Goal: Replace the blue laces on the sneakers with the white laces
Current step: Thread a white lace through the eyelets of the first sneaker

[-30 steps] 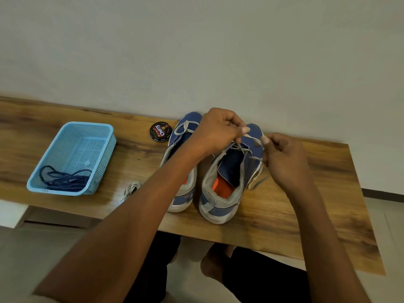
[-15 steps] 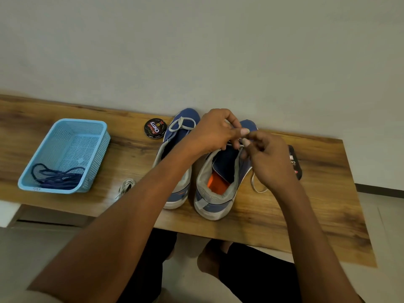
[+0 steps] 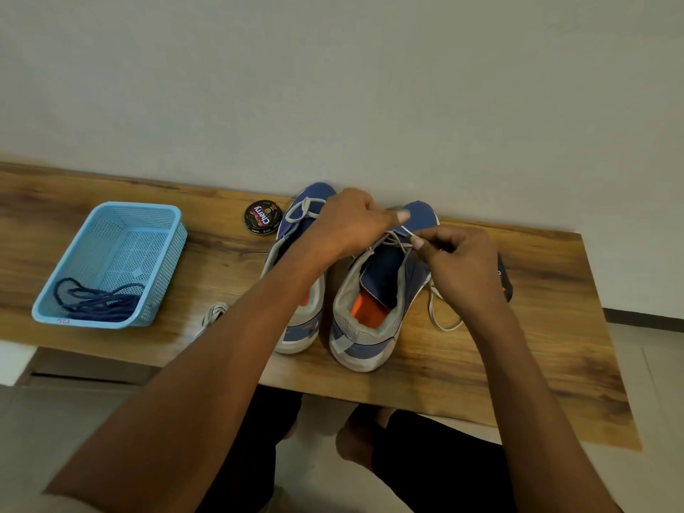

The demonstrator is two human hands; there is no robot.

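Wooden bench (image 3: 518,364) is carrying both sneakers; taking the right sneaker (image 3: 374,305) as landmark. Right hand (image 3: 462,268) is pinching the white lace (image 3: 401,240) over its eyelets, left hand (image 3: 351,224) is gripping the same lace just left. Blue laces (image 3: 98,299) are lying in the basket (image 3: 111,264), far left. Risk: lace tip is slipping out, or crossings are ending up uneven if tension differs.

A wooden bench (image 3: 481,372) is set against a pale wall. Two blue sneakers are stood side by side on it, heels toward its near edge: the left sneaker (image 3: 296,327) and the right sneaker (image 3: 370,327). Left of the sneakers, a round black tin (image 3: 263,217) is placed near the wall, a white lace (image 3: 214,314) is laid nearer the front, and a blue basket (image 3: 111,266) is set farthest left. A dark object (image 3: 505,283) is seen to their right.
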